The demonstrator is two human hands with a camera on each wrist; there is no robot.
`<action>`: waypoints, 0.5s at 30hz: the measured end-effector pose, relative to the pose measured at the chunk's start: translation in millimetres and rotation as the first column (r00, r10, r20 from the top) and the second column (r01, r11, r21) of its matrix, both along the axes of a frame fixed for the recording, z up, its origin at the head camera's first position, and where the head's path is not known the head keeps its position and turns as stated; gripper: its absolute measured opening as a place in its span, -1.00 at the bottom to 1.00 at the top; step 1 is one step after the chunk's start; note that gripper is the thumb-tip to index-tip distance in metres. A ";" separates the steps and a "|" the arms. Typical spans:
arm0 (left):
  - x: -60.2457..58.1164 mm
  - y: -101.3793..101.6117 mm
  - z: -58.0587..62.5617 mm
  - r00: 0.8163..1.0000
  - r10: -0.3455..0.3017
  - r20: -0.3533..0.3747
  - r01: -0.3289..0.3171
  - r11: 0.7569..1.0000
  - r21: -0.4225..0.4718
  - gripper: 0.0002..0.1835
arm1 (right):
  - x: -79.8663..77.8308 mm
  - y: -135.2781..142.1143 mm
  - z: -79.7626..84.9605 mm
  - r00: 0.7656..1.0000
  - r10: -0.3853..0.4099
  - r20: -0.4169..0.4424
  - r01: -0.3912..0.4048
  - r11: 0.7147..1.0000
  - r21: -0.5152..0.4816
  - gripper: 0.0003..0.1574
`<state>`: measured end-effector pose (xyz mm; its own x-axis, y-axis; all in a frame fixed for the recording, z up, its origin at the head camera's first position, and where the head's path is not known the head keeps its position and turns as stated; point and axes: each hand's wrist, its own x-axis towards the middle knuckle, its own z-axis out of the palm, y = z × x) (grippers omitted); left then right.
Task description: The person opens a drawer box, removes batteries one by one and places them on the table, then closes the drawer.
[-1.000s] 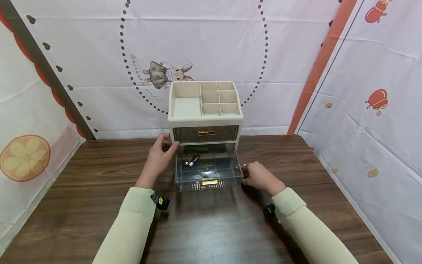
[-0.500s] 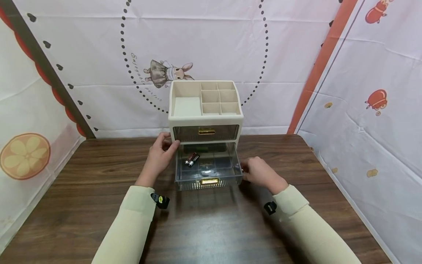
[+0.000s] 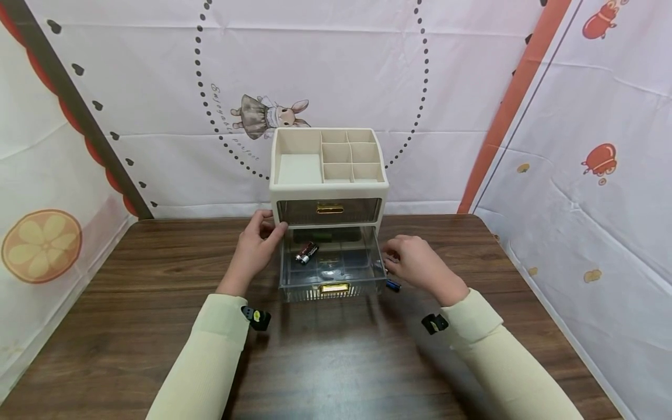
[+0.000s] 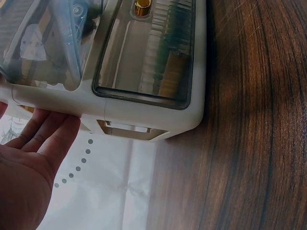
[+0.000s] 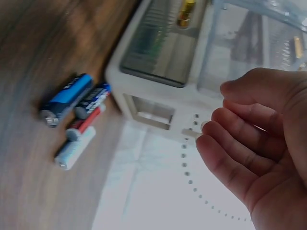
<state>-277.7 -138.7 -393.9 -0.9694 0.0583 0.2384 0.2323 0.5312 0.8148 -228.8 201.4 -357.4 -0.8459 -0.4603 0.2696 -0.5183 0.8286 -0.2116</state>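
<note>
A cream desk organizer (image 3: 329,188) stands at the table's back, its clear middle drawer (image 3: 304,294) pulled out. Two small batteries (image 3: 307,253) lie in that drawer at the left. My left hand (image 3: 251,254) holds the organizer's left edge, thumb on the front and fingers (image 4: 57,136) along the side wall. My right hand (image 3: 420,263) hovers beside the drawer's right side, fingers loosely bent, with nothing visible between them. Under it on the table lie several batteries: a light-blue one (image 5: 67,99), a dark-blue one (image 5: 92,101), a red one (image 5: 86,123) and a white one (image 5: 75,148).
The organizer's top has open compartments (image 3: 350,153). Its top drawer (image 3: 299,213) is closed, and so is the bottom drawer (image 4: 144,62), with something green inside. A printed cloth (image 3: 336,70) hangs behind the brown wooden table (image 3: 336,361).
My right hand has lifted and drawn back from the table beside the drawer, uncovering a blue battery there. The left hand stays at the organizer's edge.
</note>
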 end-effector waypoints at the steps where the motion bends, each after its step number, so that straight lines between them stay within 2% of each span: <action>1: 0.0 -0.1 -0.3 1.000 -0.001 0.001 0.001 1.000 -0.001 -0.39 | 1.0 -0.6 2.3 1.000 0.002 -0.013 -0.002 1.000 -0.003 -0.90; 15: -0.4 -0.2 0.2 1.000 -0.003 -0.001 0.003 1.000 0.012 -0.41 | 13.5 -8.9 19.2 0.981 0.032 -0.193 -0.033 0.999 0.000 -0.91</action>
<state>-278.1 -139.0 -393.7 -0.9690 0.0580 0.2403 0.2347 0.5205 0.8210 -215.3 192.5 -338.2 -0.7624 -0.4851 0.4282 -0.5761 0.8103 -0.1077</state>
